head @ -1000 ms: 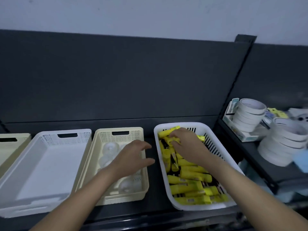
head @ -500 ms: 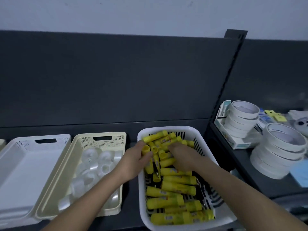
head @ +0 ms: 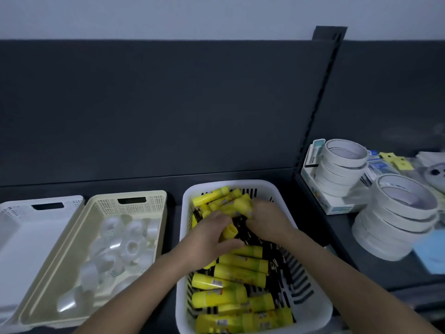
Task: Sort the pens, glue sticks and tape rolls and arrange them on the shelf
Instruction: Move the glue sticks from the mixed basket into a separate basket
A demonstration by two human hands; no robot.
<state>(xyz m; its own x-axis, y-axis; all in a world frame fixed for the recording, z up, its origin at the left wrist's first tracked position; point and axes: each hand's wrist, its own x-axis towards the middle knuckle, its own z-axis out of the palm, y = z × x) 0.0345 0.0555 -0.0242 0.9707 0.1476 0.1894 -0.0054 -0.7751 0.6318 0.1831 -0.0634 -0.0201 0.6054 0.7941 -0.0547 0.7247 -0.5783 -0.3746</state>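
The left hand (head: 209,242) has thumb and fingers curled round one yellow glue stick (head: 230,231), whose end pokes out of the grip. The right hand (head: 269,221) lies bent over the heap of glue sticks (head: 226,203) at the far end of the white slotted basket (head: 320,307). I cannot tell whether it closes on any of them.

Black pens (head: 245,231) lie in the gap between the hands and under the sticks nearer the person. More sticks lie in rows towards the near rim.

The step looks like parting glue sticks from pens. It would go best by lifting the sticks clear off the top rather than raking, so that the thin pens do not snag in the wall slots or ride out with them.

On the shelf (head: 173,208) to the left stand a cream basket (head: 154,196) of clear tape rolls (head: 131,247) and a bare white basket (head: 14,208). White tape rolls (head: 397,213) are stacked well off to the right.

Half a second ago the left hand was only reaching the heap at the basket's left wall. Now it is deeper in with a stick in hand, and more of the pens lie bare.
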